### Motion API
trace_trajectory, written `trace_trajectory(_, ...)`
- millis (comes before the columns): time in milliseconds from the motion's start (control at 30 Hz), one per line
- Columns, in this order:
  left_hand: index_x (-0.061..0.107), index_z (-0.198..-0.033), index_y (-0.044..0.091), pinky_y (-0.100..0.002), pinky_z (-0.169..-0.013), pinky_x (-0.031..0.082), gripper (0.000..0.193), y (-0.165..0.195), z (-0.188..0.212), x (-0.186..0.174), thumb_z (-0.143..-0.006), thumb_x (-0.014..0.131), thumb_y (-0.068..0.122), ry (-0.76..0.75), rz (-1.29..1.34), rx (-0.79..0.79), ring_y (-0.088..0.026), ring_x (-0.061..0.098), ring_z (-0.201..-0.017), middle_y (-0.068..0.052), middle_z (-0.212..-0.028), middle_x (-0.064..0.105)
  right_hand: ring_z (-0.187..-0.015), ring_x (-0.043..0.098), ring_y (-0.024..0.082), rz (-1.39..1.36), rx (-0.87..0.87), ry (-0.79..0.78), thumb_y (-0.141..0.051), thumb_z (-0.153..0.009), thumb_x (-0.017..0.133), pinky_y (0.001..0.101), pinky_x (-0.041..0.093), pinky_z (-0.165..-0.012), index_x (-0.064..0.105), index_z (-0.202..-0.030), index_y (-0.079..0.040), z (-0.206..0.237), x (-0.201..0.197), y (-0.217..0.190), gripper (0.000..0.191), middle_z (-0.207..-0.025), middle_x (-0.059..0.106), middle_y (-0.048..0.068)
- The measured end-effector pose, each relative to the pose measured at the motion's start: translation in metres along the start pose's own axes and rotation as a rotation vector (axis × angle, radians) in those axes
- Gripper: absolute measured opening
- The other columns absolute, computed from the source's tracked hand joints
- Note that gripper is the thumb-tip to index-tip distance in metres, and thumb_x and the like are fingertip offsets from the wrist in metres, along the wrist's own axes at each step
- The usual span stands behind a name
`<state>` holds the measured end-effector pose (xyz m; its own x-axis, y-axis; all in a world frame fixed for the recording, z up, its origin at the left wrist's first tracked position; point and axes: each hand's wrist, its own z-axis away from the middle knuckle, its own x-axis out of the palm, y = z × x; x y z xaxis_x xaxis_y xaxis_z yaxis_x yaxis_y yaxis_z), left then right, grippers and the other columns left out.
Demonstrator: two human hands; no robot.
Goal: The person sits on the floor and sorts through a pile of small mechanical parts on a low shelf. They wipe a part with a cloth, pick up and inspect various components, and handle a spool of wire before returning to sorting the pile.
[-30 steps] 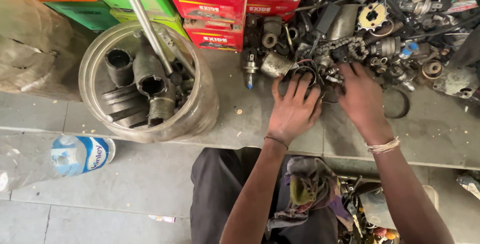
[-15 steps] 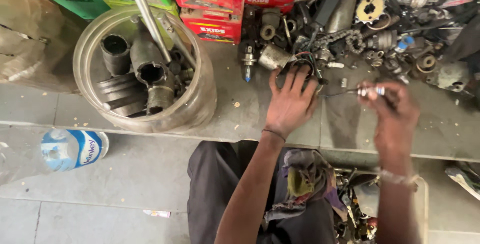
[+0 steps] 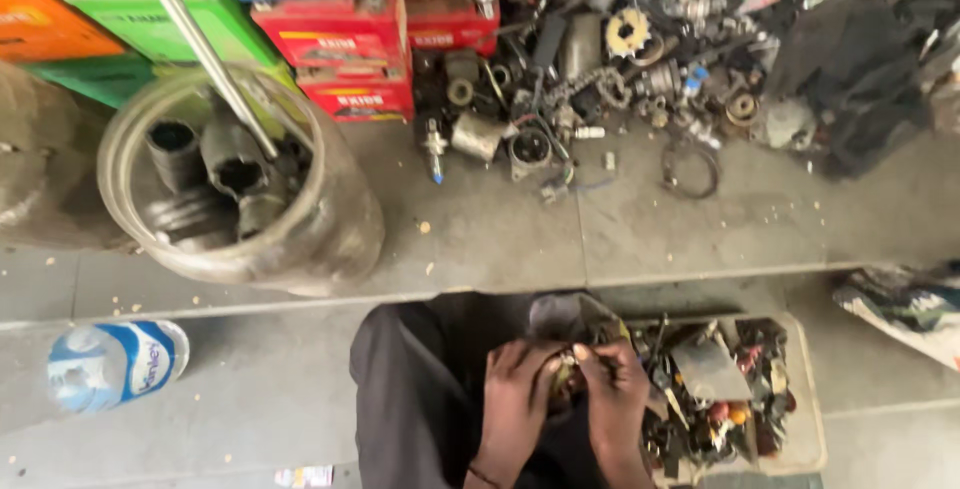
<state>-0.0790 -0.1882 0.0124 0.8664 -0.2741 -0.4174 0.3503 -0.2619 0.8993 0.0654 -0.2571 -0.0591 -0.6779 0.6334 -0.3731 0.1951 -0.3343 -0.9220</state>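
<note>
Both my hands are drawn back over my lap, close together. My left hand (image 3: 515, 394) and my right hand (image 3: 612, 389) meet around a small metal part (image 3: 568, 361), fingers curled on it; the part is mostly hidden. A crumpled rag (image 3: 565, 314) lies on my lap just above them. On the concrete ledge beyond lies a heap of dark engine parts (image 3: 620, 59), with a round socket piece (image 3: 529, 149) and a spark plug (image 3: 434, 144) at its near edge.
A clear plastic jar (image 3: 330, 239) holding black cylinders and a metal rod stands at left. Coloured cartons (image 3: 340, 39) are stacked behind it. A tray of small tools (image 3: 805, 429) sits by my right knee. A plastic bottle (image 3: 110, 364) lies on the floor at left.
Both hands have left the parts heap on the ledge and come down to my lap; the right hand brought a small metal part, which both hands now grip.
</note>
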Motion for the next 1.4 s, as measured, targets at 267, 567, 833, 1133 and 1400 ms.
trace_trajectory(267,0.073,-0.109,0.008,-0.043,-0.086,0.05,0.02,-0.031,0.022,0.001,-0.09,0.068,0.008,-0.069,0.015,-0.044,-0.037,0.065,-0.098,-0.013,-0.104,0.072,-0.079,0.076,0.017,0.171,-0.293,-0.4,-0.01,-0.084,0.076,0.0296,0.057,-0.069,0.074,-0.106,-0.004,-0.001,-0.02,-0.03,0.023,-0.095,0.078,0.008)
trace_trajectory(567,0.067,-0.103,0.0,-0.046,-0.08,0.052,0.021,-0.037,0.026,0.042,-0.103,0.055,0.017,-0.047,0.169,-0.265,-0.04,0.066,-0.091,-0.021,-0.097,0.069,-0.09,0.079,0.022,0.138,-0.364,-0.446,-0.008,-0.083,0.077,0.0318,0.06,-0.078,0.076,-0.111,-0.004,-0.005,-0.03,-0.032,0.028,-0.104,0.081,0.01)
trace_trajectory(833,0.059,-0.1,-0.004,-0.049,-0.077,0.049,0.022,-0.038,0.033,0.036,-0.105,0.049,0.016,-0.053,0.141,-0.084,-0.045,0.061,-0.09,-0.024,-0.094,0.063,-0.081,0.076,0.015,0.098,-0.245,-0.32,0.0,-0.086,0.071,0.0268,0.058,-0.069,0.075,-0.113,-0.002,0.016,-0.026,-0.016,0.027,-0.101,0.079,0.01)
trace_trajectory(1133,0.067,-0.106,0.001,-0.045,-0.083,0.053,0.029,-0.018,0.018,0.023,-0.105,0.059,0.029,0.059,0.078,-0.111,-0.037,0.066,-0.096,-0.019,-0.103,0.069,-0.065,0.059,0.006,-0.141,-0.023,-0.328,-0.002,-0.097,0.067,0.0229,0.048,-0.058,0.076,-0.116,0.002,0.013,-0.028,-0.011,0.022,-0.081,0.071,0.005)
trace_trajectory(1400,0.072,-0.086,-0.004,-0.033,-0.057,0.049,0.032,-0.027,0.037,0.013,-0.093,0.07,0.027,0.064,0.172,-0.205,-0.021,0.059,-0.057,-0.011,-0.073,0.068,-0.066,0.062,0.008,-0.33,0.089,-0.305,-0.004,-0.096,0.065,0.0242,0.052,-0.061,0.074,-0.118,0.003,0.015,-0.025,-0.02,0.024,-0.081,0.069,0.003)
